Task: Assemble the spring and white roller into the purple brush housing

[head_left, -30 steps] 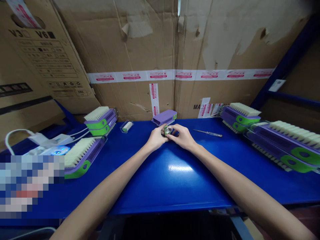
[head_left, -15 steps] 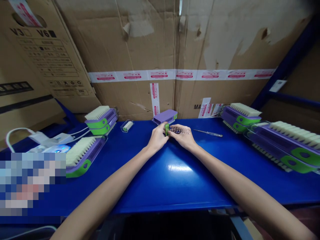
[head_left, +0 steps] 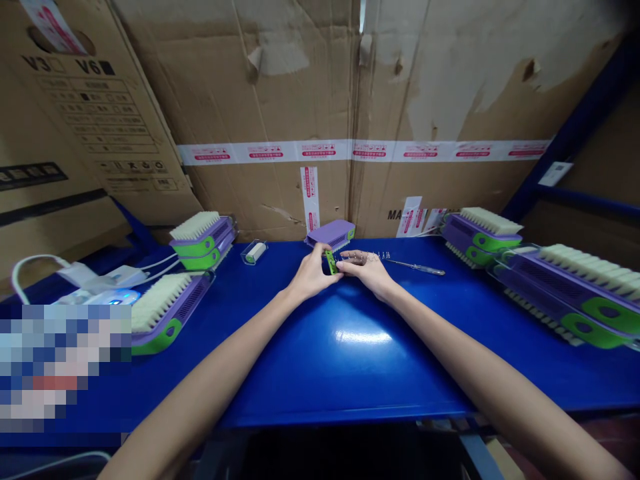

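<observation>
Clear strip point(head_left: 367, 256) now farther out from right hand point(head_left: 367, 272); left hand point(head_left: 311, 273) fingers pinched on green piece point(head_left: 330, 261).

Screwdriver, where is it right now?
Head view: the screwdriver lies on the blue table, right of centre, between the right hand and the right-side brushes.

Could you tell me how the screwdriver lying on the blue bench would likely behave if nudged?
The screwdriver looks thin and round-shafted, so it would probably roll on the glossy blue bench. It seems light and stiff. Nothing beside it appears to stop it.
</observation>
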Action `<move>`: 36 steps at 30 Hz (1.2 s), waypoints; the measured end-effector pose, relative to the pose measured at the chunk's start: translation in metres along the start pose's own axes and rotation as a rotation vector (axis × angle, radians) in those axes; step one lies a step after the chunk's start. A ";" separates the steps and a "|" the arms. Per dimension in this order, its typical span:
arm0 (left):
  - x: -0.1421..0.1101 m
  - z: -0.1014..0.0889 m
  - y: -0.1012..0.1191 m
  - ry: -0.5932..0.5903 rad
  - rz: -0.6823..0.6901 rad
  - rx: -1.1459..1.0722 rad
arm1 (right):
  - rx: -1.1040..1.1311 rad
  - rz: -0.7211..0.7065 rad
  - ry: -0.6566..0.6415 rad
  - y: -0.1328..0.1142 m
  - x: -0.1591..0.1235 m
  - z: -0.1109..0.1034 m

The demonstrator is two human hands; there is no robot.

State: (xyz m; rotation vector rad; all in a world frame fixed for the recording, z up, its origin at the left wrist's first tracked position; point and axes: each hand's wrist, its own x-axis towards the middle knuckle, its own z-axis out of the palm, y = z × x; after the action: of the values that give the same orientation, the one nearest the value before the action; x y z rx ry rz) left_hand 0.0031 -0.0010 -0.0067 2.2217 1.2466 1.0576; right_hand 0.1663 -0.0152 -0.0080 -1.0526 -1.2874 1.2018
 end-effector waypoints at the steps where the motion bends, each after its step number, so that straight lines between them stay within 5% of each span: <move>1: 0.001 -0.004 0.001 0.037 -0.019 -0.021 | -0.025 -0.009 -0.014 0.000 0.001 -0.002; 6: 0.004 -0.046 -0.004 0.273 -0.006 0.163 | -0.096 -0.018 0.036 0.003 0.005 -0.016; 10: -0.001 -0.085 -0.018 0.315 0.144 0.512 | -0.099 -0.013 0.091 0.005 0.010 -0.025; 14: -0.006 -0.102 -0.027 0.338 0.098 0.688 | -0.110 -0.026 0.103 0.007 0.011 -0.028; 25: -0.005 -0.107 -0.038 0.273 -0.043 0.910 | -0.145 -0.039 0.101 0.006 0.010 -0.028; 32: 0.000 -0.087 -0.038 0.238 -0.081 0.685 | -0.143 -0.044 0.117 0.009 0.013 -0.029; 36: 0.003 -0.074 -0.038 0.115 -0.176 0.570 | -0.160 -0.051 0.109 0.010 0.013 -0.029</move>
State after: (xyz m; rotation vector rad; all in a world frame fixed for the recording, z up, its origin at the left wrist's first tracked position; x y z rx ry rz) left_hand -0.0737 0.0198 0.0185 2.4003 1.9515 0.8433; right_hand 0.1941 0.0012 -0.0176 -1.1772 -1.3332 1.0024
